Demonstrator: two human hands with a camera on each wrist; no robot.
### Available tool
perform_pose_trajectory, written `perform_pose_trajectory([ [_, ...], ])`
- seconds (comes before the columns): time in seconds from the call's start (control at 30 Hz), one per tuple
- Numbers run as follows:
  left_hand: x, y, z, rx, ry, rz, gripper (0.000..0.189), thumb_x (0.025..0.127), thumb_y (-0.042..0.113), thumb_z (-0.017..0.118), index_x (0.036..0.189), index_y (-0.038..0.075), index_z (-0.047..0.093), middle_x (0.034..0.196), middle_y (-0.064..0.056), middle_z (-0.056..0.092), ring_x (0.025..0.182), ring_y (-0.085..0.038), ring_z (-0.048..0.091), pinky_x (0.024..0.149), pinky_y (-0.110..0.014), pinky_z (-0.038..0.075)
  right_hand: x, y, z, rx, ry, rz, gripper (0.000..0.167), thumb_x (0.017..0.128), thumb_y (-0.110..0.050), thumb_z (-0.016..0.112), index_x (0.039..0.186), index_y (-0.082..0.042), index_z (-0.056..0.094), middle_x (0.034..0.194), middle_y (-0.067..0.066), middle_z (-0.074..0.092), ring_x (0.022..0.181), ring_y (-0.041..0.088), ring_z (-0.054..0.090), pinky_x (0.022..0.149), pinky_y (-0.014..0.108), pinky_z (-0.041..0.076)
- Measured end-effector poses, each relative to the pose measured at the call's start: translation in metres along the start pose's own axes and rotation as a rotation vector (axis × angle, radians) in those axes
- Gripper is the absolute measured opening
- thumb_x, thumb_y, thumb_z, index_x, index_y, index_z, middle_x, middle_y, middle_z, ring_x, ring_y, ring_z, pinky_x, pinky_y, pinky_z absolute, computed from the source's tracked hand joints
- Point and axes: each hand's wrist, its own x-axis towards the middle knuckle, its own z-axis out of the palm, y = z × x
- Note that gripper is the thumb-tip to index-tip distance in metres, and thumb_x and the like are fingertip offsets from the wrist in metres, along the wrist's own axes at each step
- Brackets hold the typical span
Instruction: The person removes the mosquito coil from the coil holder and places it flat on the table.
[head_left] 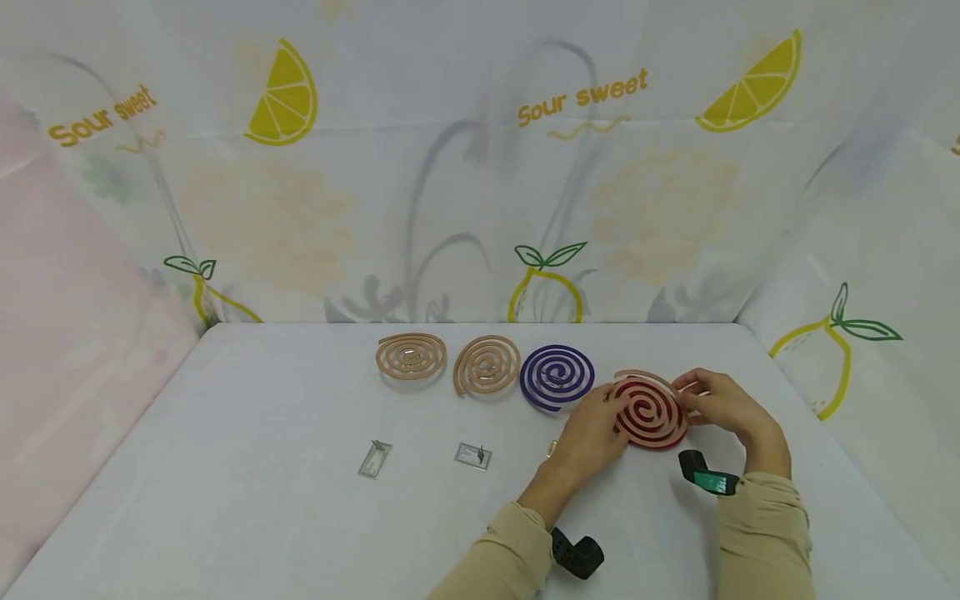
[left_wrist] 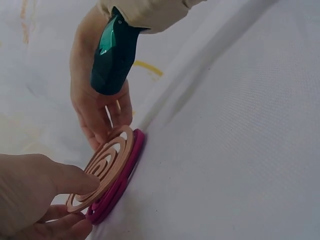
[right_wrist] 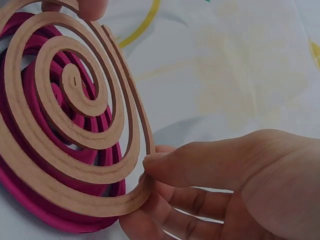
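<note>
At the right of the white table (head_left: 225, 500), pinching the left edge of a flat tan spiral coil (right_wrist: 87, 107) between thumb and fingers of the left hand (head_left: 592, 429), and its right edge likewise with the right hand (head_left: 716, 404). Holding it over a magenta spiral coil (right_wrist: 60, 219), with a purple spiral (head_left: 557, 372) just left and two small silvery metal pieces (head_left: 474, 456) farther left.

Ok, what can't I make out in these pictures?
Small gold piece: head view, partly hidden by the left hand.
Magenta coil: right wrist view, partly covered by the held tan coil, cut off at the left edge.
Right hand: left wrist view, partly covered by the dark wrist device.
</note>
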Motion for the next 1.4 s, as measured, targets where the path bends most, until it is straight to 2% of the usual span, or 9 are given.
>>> perform_pose_trajectory([
  [0.37,-0.0040,0.0003,0.0041,-0.014,-0.020,-0.055,0.038,0.087,0.014,0.065,0.124,0.016,0.063,0.134,-0.007,0.054,0.126,-0.020,0.050,0.102,-0.029,0.045,0.0022,0.0041,0.0027,-0.017,-0.010,0.016,0.033,0.096,-0.012,0.049,0.121,0.009,0.049,0.109,0.026,0.054,0.087,0.018,0.061,0.076,0.034,0.057],
  [0.73,-0.0046,-0.0039,0.0065,-0.014,0.000,-0.025,0.036,0.088,0.015,0.062,0.123,0.015,0.063,0.131,-0.010,0.057,0.121,-0.022,0.053,0.100,-0.030,0.045,0.0063,0.0088,0.0050,-0.014,-0.011,0.008,0.032,0.096,-0.012,0.050,0.120,0.009,0.050,0.107,0.025,0.055,0.084,0.015,0.060,0.073,0.031,0.055],
  [0.93,-0.0030,-0.0056,0.0069,-0.017,-0.021,-0.021,0.037,0.089,0.018,0.061,0.126,0.016,0.061,0.133,-0.009,0.056,0.122,-0.023,0.052,0.099,-0.031,0.046,0.0065,0.0084,0.0037,-0.030,-0.010,0.005,0.032,0.097,-0.012,0.048,0.121,0.009,0.049,0.110,0.028,0.053,0.083,0.017,0.061,0.071,0.031,0.054],
  [1.03,-0.0021,-0.0054,0.0069,-0.003,-0.037,-0.027,0.038,0.089,0.020,0.061,0.127,0.017,0.060,0.135,-0.009,0.055,0.124,-0.023,0.051,0.101,-0.030,0.044,0.0064,0.0078,0.0038,-0.033,-0.011,0.013,0.032,0.097,-0.012,0.047,0.121,0.008,0.049,0.110,0.027,0.053,0.083,0.017,0.060,0.071,0.030,0.054],
  [1.27,-0.0005,-0.0038,0.0047,0.020,-0.082,-0.023,0.041,0.090,0.021,0.060,0.131,0.018,0.057,0.139,-0.010,0.051,0.132,-0.023,0.045,0.114,-0.034,0.031,0.0072,0.0077,0.0036,-0.048,-0.014,0.029,0.034,0.097,-0.014,0.048,0.122,0.008,0.049,0.109,0.026,0.053,0.083,0.018,0.059,0.069,0.029,0.053],
  [1.4,-0.0011,-0.0037,0.0046,0.017,-0.096,-0.028,0.042,0.090,0.021,0.060,0.131,0.019,0.056,0.140,-0.010,0.050,0.132,-0.023,0.044,0.113,-0.032,0.032,0.0069,0.0092,0.0037,-0.049,-0.018,0.043,0.035,0.097,-0.016,0.048,0.123,0.007,0.048,0.111,0.026,0.053,0.084,0.018,0.059,0.070,0.029,0.053],
])
